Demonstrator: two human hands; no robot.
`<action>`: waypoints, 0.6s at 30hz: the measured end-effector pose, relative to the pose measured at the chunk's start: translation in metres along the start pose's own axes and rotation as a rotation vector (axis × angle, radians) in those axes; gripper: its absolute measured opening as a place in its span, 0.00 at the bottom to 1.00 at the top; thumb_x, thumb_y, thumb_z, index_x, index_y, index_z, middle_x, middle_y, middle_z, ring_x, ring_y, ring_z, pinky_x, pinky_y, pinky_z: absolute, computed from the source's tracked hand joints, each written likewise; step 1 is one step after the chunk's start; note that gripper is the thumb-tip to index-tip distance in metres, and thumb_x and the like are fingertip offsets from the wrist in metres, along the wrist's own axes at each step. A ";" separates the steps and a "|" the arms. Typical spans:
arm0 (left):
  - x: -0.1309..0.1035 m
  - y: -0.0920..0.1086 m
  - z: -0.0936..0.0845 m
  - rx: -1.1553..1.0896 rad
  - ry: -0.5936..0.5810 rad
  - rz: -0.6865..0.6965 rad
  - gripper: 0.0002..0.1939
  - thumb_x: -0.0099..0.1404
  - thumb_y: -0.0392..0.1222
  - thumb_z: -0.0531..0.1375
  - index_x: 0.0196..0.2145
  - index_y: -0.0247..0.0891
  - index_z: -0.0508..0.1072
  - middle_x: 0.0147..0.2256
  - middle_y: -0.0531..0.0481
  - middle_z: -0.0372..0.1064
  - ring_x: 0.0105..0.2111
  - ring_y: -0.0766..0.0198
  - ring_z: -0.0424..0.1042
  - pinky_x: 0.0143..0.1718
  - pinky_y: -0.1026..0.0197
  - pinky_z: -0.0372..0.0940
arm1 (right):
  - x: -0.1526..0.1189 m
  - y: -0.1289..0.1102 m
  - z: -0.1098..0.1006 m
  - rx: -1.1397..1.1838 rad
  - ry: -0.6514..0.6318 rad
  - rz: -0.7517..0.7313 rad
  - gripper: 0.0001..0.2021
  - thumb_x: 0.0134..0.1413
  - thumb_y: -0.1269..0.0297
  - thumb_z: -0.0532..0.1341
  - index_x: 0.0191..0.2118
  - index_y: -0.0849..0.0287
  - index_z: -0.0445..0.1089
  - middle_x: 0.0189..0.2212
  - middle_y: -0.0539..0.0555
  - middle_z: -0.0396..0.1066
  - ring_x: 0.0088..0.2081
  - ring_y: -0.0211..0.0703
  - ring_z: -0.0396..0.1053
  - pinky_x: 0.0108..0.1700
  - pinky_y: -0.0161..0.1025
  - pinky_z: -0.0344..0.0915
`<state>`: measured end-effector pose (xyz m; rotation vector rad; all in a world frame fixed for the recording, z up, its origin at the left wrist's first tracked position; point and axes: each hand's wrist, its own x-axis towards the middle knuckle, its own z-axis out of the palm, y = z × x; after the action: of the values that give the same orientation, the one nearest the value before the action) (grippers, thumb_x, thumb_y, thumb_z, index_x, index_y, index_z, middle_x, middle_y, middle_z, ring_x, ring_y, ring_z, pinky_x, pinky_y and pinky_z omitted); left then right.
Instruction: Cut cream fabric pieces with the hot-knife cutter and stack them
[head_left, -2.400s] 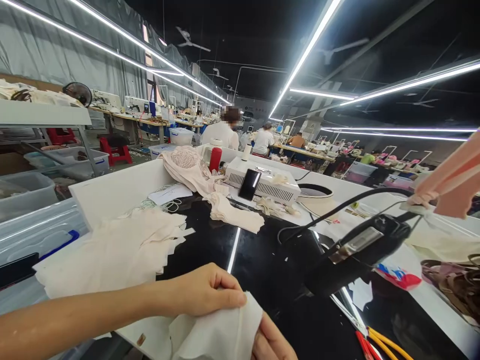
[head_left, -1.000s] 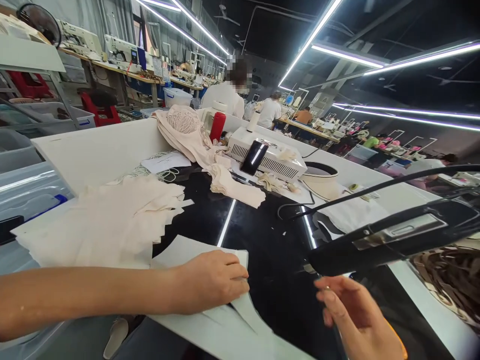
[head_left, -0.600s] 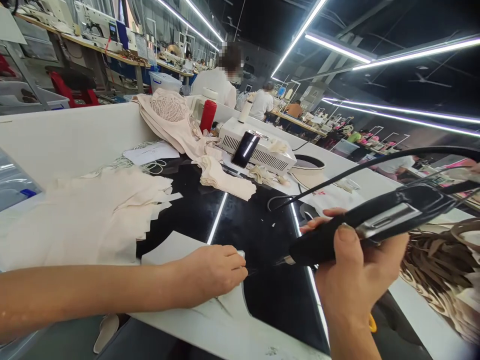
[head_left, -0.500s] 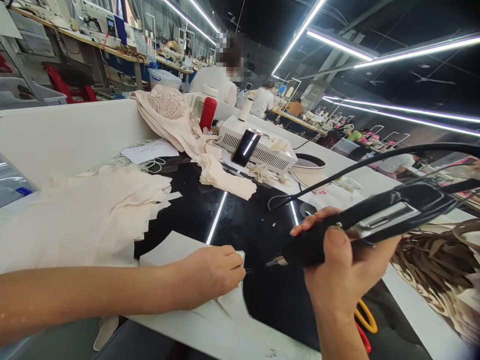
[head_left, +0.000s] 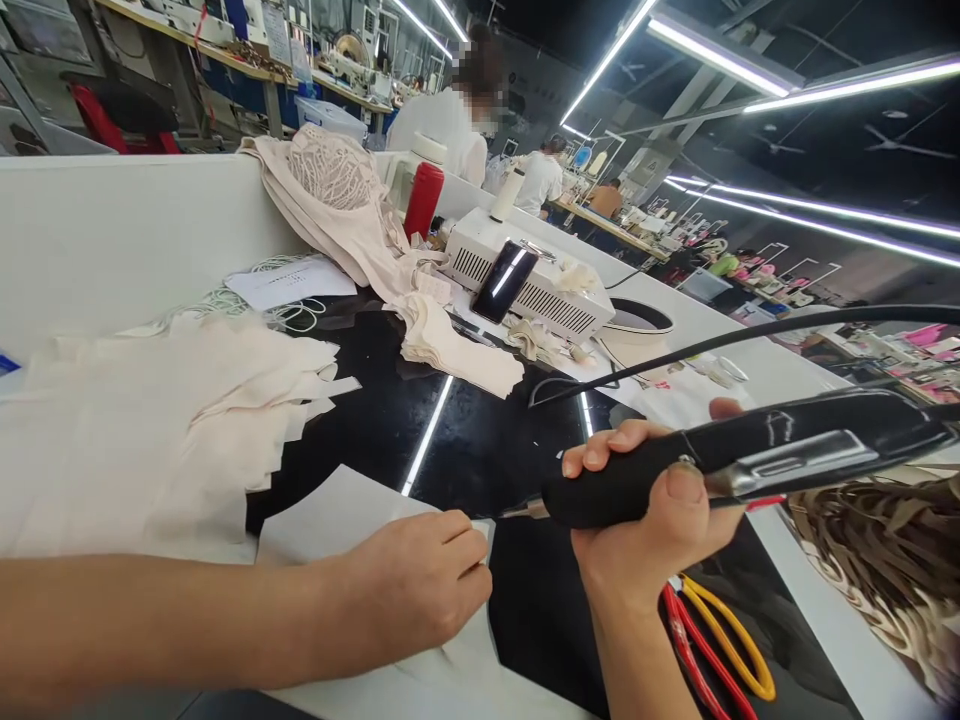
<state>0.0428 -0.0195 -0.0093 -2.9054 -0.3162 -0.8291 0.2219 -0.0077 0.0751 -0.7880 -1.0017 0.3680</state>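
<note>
My right hand [head_left: 660, 520] is wrapped round a black corded hand tool [head_left: 630, 485] with a narrow metal tip pointing left. That tip is close to the knuckles of my left hand [head_left: 427, 575]; whether it touches anything is hard to see. My left hand is closed in a pinch over the right edge of a white sheet [head_left: 330, 515], and what lies between its fingers is hidden. Beneath both hands spreads a glossy black mat [head_left: 525, 610]. A pair of scissors or pliers with red and yellow handles [head_left: 720, 640] rests below my right wrist.
Cream fabric pieces [head_left: 150, 430] are piled at left. Behind the mat are a folded fabric stack [head_left: 457, 355], a phone [head_left: 504, 282] leaning on a vented white box [head_left: 559, 300], and a red bottle [head_left: 424, 200]. Brown straps [head_left: 877, 540] lie at right. The tool's cable [head_left: 720, 345] arches over the table.
My right hand has moved left and the tool has come closer to my left hand, tilting flatter. The view has shifted downward, showing more of the red and yellow handles.
</note>
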 end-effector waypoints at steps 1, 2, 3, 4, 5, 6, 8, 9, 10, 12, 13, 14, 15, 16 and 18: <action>0.000 0.001 0.000 0.003 0.007 0.001 0.10 0.64 0.24 0.62 0.30 0.35 0.69 0.28 0.51 0.62 0.30 0.62 0.62 0.30 0.58 0.58 | 0.000 0.000 0.000 0.009 0.003 0.014 0.26 0.52 0.57 0.70 0.56 0.51 0.65 0.28 0.44 0.70 0.23 0.37 0.65 0.22 0.36 0.70; 0.000 0.001 0.000 0.004 0.012 0.001 0.10 0.65 0.24 0.62 0.31 0.35 0.69 0.28 0.51 0.62 0.30 0.62 0.62 0.30 0.58 0.58 | 0.000 -0.001 0.001 0.016 0.008 0.027 0.27 0.52 0.57 0.70 0.56 0.51 0.65 0.28 0.43 0.70 0.23 0.37 0.65 0.22 0.35 0.70; 0.000 0.002 0.001 0.004 0.016 0.001 0.09 0.65 0.24 0.62 0.31 0.35 0.70 0.28 0.51 0.62 0.30 0.62 0.62 0.31 0.58 0.58 | 0.000 -0.002 0.001 0.022 0.010 0.037 0.27 0.51 0.56 0.70 0.56 0.51 0.65 0.27 0.43 0.70 0.22 0.37 0.65 0.22 0.35 0.69; 0.000 0.002 0.001 0.003 0.022 0.001 0.09 0.66 0.25 0.62 0.31 0.35 0.70 0.28 0.51 0.61 0.30 0.62 0.62 0.31 0.58 0.58 | -0.001 -0.003 0.002 0.026 0.011 0.046 0.27 0.51 0.56 0.70 0.56 0.51 0.65 0.27 0.43 0.70 0.22 0.37 0.64 0.21 0.35 0.69; 0.000 0.002 0.002 0.004 0.023 0.003 0.09 0.66 0.25 0.63 0.31 0.35 0.70 0.28 0.51 0.61 0.30 0.62 0.62 0.31 0.58 0.58 | -0.001 -0.004 0.002 0.030 0.010 0.053 0.27 0.50 0.56 0.70 0.56 0.51 0.65 0.27 0.43 0.70 0.22 0.37 0.64 0.21 0.35 0.69; 0.000 0.002 0.003 0.006 0.023 0.003 0.09 0.67 0.26 0.63 0.32 0.35 0.70 0.28 0.52 0.61 0.30 0.62 0.62 0.32 0.58 0.58 | -0.002 -0.006 0.002 0.034 0.007 0.060 0.27 0.50 0.55 0.70 0.55 0.51 0.66 0.27 0.43 0.70 0.22 0.37 0.64 0.21 0.35 0.69; 0.000 0.002 0.004 0.011 0.029 0.001 0.09 0.67 0.26 0.63 0.32 0.35 0.70 0.28 0.52 0.61 0.30 0.62 0.62 0.32 0.58 0.58 | -0.002 -0.009 0.003 0.047 0.003 0.071 0.25 0.49 0.55 0.70 0.53 0.50 0.66 0.27 0.43 0.70 0.22 0.37 0.64 0.21 0.35 0.69; 0.000 0.002 0.004 0.014 0.028 0.000 0.09 0.68 0.27 0.63 0.32 0.35 0.70 0.28 0.52 0.61 0.30 0.62 0.62 0.32 0.58 0.58 | -0.003 -0.010 0.004 0.054 0.004 0.072 0.24 0.49 0.55 0.70 0.52 0.50 0.67 0.26 0.43 0.70 0.22 0.36 0.64 0.21 0.34 0.69; 0.000 0.002 0.004 0.015 0.027 0.000 0.09 0.67 0.27 0.63 0.32 0.35 0.70 0.28 0.52 0.61 0.30 0.62 0.61 0.31 0.58 0.58 | -0.003 -0.011 0.005 0.061 0.005 0.070 0.24 0.49 0.56 0.70 0.51 0.50 0.67 0.26 0.43 0.70 0.22 0.36 0.64 0.21 0.34 0.69; 0.000 0.002 0.004 0.017 0.019 0.003 0.08 0.67 0.27 0.64 0.32 0.35 0.70 0.28 0.52 0.62 0.30 0.61 0.62 0.32 0.58 0.59 | -0.004 -0.010 0.007 0.069 0.004 0.064 0.23 0.49 0.56 0.71 0.51 0.51 0.67 0.26 0.43 0.70 0.21 0.36 0.64 0.20 0.34 0.69; 0.000 0.002 0.004 0.017 0.013 0.005 0.08 0.67 0.27 0.64 0.32 0.35 0.71 0.29 0.52 0.62 0.31 0.61 0.62 0.32 0.58 0.59 | -0.004 -0.010 0.007 0.071 0.004 0.061 0.23 0.50 0.56 0.71 0.50 0.51 0.67 0.26 0.43 0.70 0.21 0.36 0.64 0.20 0.34 0.69; 0.000 0.002 0.004 0.016 0.009 0.004 0.08 0.67 0.27 0.64 0.33 0.35 0.71 0.29 0.52 0.63 0.32 0.61 0.63 0.33 0.58 0.60 | -0.005 -0.009 0.008 0.072 0.004 0.060 0.23 0.50 0.56 0.71 0.50 0.51 0.67 0.26 0.43 0.70 0.21 0.36 0.64 0.20 0.34 0.69; 0.000 0.001 0.003 0.014 0.009 0.003 0.07 0.67 0.27 0.64 0.33 0.35 0.71 0.29 0.52 0.63 0.32 0.61 0.63 0.33 0.58 0.60 | -0.005 -0.008 0.008 0.074 0.003 0.060 0.23 0.50 0.56 0.71 0.50 0.51 0.67 0.26 0.43 0.70 0.21 0.37 0.64 0.20 0.34 0.69; 0.000 0.001 0.003 0.011 0.009 -0.003 0.07 0.67 0.27 0.64 0.33 0.35 0.71 0.29 0.52 0.63 0.32 0.61 0.64 0.33 0.58 0.61 | -0.006 -0.007 0.008 0.077 0.003 0.056 0.23 0.50 0.56 0.71 0.50 0.51 0.67 0.26 0.43 0.70 0.22 0.37 0.64 0.20 0.34 0.69; -0.001 0.001 0.002 0.012 -0.007 -0.002 0.08 0.67 0.26 0.63 0.33 0.35 0.71 0.29 0.52 0.63 0.32 0.61 0.64 0.33 0.58 0.61 | -0.007 -0.006 0.008 0.083 0.003 0.049 0.23 0.50 0.56 0.72 0.50 0.51 0.67 0.26 0.43 0.70 0.22 0.37 0.64 0.20 0.35 0.69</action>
<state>0.0436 -0.0204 -0.0118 -2.8984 -0.3234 -0.8148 0.2107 -0.0128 0.0775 -0.7394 -0.9597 0.4479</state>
